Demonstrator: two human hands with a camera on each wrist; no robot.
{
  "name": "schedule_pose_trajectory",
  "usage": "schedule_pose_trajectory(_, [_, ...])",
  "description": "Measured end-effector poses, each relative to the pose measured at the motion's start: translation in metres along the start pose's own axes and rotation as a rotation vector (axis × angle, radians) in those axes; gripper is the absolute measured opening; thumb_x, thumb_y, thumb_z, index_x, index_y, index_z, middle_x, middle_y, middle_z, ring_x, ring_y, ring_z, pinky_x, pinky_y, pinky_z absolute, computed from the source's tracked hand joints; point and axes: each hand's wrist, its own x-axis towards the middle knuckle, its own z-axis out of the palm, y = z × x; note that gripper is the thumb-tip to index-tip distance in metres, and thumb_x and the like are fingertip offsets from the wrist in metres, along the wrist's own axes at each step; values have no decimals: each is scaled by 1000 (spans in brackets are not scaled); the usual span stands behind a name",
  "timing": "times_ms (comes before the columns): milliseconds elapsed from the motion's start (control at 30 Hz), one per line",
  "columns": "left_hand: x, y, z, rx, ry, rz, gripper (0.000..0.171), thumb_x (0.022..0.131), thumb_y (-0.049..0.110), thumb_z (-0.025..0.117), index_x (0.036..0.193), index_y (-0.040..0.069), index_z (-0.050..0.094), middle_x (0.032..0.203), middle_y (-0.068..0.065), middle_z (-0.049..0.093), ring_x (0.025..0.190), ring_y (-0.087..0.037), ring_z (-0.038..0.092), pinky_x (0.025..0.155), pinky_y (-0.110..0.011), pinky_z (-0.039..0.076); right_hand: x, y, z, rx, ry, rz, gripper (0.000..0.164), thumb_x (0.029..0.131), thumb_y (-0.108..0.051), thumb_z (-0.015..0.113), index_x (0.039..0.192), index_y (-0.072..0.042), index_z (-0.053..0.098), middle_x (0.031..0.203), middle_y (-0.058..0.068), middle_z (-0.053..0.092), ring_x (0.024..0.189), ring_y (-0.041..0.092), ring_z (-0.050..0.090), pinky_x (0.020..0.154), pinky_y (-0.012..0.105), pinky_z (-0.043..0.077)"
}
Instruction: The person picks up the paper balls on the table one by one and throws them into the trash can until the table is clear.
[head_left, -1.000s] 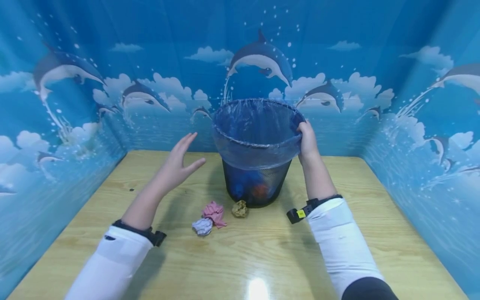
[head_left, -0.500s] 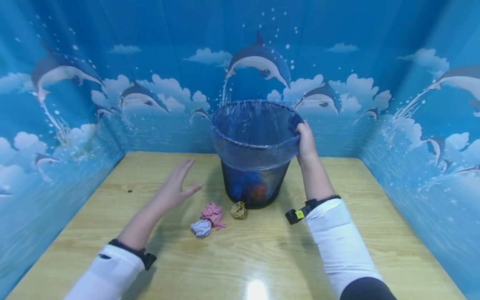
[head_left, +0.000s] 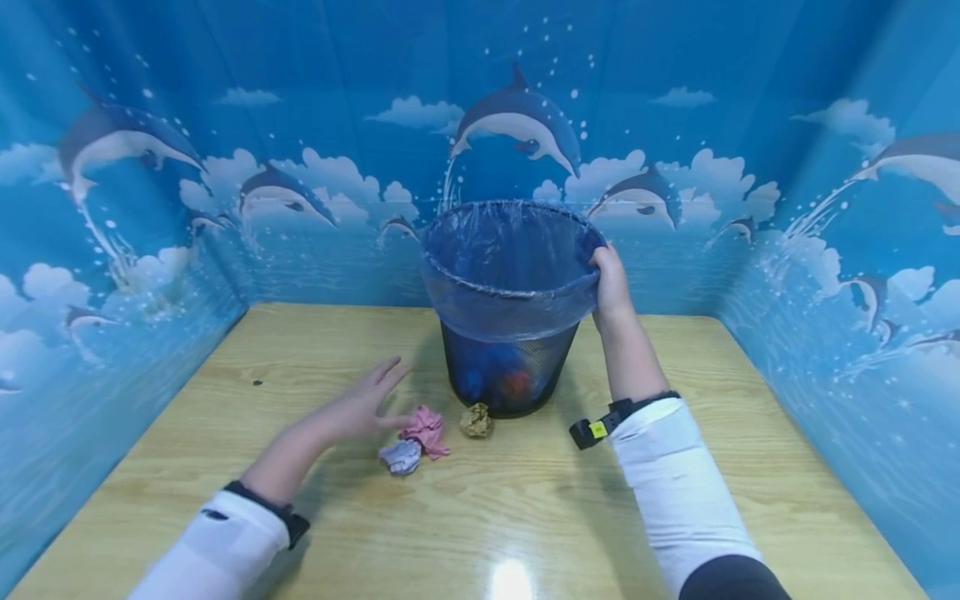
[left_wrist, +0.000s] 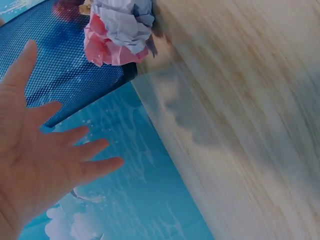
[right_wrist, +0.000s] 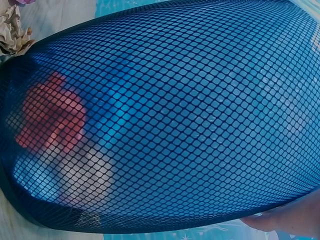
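A black mesh wastebasket (head_left: 510, 358) stands on the table, lined with a translucent blue bag (head_left: 517, 312) folded over its rim. My right hand (head_left: 615, 279) grips the rim on the right side, thumb over the liner. In the head view my left hand (head_left: 360, 412) reaches beside the paper balls with fingers spread and nothing held; its thumb overlaps the crumpled pink paper (head_left: 426, 432). Touching that is a crumpled pale lilac paper ball (head_left: 401, 457). A crumpled tan paper ball (head_left: 476, 420) lies at the basket's foot. Through the mesh, the right wrist view shows red crumpled paper (right_wrist: 52, 115) inside.
The wooden table (head_left: 450, 533) runs up to a blue dolphin-print curtain (head_left: 337, 125) at the back and both sides. A small dark mark (head_left: 257, 382) shows on the table at the left.
My left hand has come down and slightly right, from above the table at the left to the paper balls. The right hand keeps its grip on the basket rim.
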Motion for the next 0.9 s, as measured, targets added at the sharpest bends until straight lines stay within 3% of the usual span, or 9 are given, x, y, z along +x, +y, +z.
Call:
schedule_pose_trajectory(200, [-1, 3, 4, 10, -130, -11, 89, 85, 38, 70, 153, 3, 23, 156, -30, 16, 140, -52, 21, 112, -64, 21, -1, 1, 0, 8, -4, -18, 78, 88, -20, 30, 156, -16, -7, 163, -4, -15, 149, 17, -1, 120, 36, 11])
schedule_pose_trajectory(500, [-2, 7, 10, -23, -253, -3, 99, 78, 39, 77, 153, 3, 23, 155, -30, 19, 141, -50, 21, 112, -63, 21, 0, 0, 0, 7, 4, 4, 79, 88, -21, 31, 156, -17, -9, 163, -4, -16, 150, 18, -5, 120, 36, 11])
schedule_pose_trajectory(700, [-5, 6, 12, -34, -283, -44, 104, 75, 35, 81, 153, 3, 20, 156, -30, 16, 142, -50, 19, 113, -63, 21, 0, -1, 2, 5, -8, 22, 80, 88, -22, 31, 155, -19, -11, 162, -4, -17, 150, 18, -4, 115, 35, 16])
schedule_pose_trajectory(900, [-5, 3, 15, -17, -299, -86, 102, 78, 38, 77, 153, 0, 19, 155, -31, 16, 142, -50, 19, 114, -61, 20, 0, -1, 0, 0, -1, 18, 79, 87, -22, 31, 156, -19, -9, 163, -4, -16, 150, 19, -5, 118, 37, 15])
